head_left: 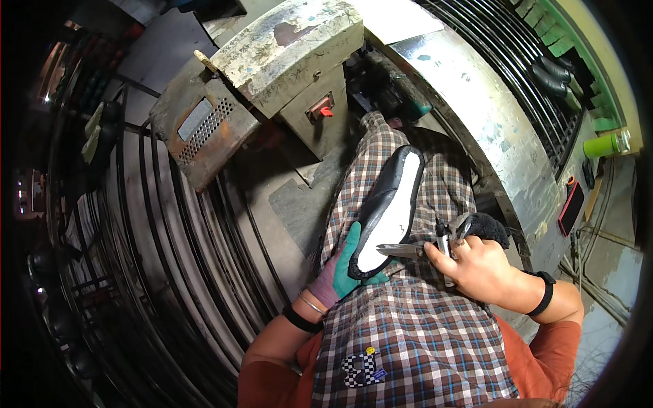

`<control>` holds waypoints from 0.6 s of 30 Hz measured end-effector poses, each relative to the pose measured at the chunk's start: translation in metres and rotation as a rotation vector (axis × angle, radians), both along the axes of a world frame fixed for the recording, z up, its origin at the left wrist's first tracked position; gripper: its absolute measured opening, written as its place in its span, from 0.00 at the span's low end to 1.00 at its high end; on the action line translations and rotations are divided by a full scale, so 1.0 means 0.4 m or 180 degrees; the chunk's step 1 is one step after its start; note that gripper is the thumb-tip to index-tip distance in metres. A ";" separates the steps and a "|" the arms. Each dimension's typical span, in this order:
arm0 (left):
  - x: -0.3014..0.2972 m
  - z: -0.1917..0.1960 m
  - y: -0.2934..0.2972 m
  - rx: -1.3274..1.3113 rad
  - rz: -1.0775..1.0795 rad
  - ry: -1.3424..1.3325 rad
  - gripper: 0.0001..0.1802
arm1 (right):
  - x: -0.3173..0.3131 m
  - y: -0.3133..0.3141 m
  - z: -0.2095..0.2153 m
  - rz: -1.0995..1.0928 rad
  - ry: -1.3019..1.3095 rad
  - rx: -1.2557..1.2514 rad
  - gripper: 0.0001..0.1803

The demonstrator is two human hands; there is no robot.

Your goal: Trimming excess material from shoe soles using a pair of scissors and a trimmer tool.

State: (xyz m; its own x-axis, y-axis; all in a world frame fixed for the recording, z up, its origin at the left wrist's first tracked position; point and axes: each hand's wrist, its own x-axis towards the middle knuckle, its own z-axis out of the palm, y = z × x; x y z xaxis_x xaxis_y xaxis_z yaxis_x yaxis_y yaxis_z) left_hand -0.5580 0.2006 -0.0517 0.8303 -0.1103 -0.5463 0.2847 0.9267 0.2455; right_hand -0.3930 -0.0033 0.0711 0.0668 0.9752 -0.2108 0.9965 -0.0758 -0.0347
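Observation:
A black shoe upper [389,178] with a white sole-shaped face [396,216] turned up lies lengthwise over my lap. My left hand [343,266], in a green and purple glove, is closed round its near end from the left and below. My right hand [479,268] is bare and grips scissors, whose metal blades [401,250] point left over the white face near its right edge. I cannot tell if the blades touch it. Fuzzy black wrapping [491,228] shows by the scissors' handle. A pen-like silver tool [443,238] with a dark tip also stands in my right hand.
A plaid apron [415,340] covers my lap. Ahead stands a worn metal machine [299,54] with a red switch [326,111]. Black rack bars [224,224] line the left. On the right are a metal bench [476,88], black shoes [554,78], a green cup [604,144] and a phone [570,209].

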 end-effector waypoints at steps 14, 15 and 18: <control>0.023 0.036 -0.007 0.0142 -0.0154 0.0019 0.37 | 0.007 0.004 0.036 0.0296 -0.0424 0.0100 0.25; 0.013 0.022 -0.020 0.0146 -0.0140 0.0018 0.37 | 0.001 0.007 0.043 0.0435 -0.0570 0.0051 0.24; -0.012 -0.014 -0.044 0.1358 0.0164 -0.0243 0.37 | 0.003 0.015 0.037 0.0429 -0.0525 0.0047 0.24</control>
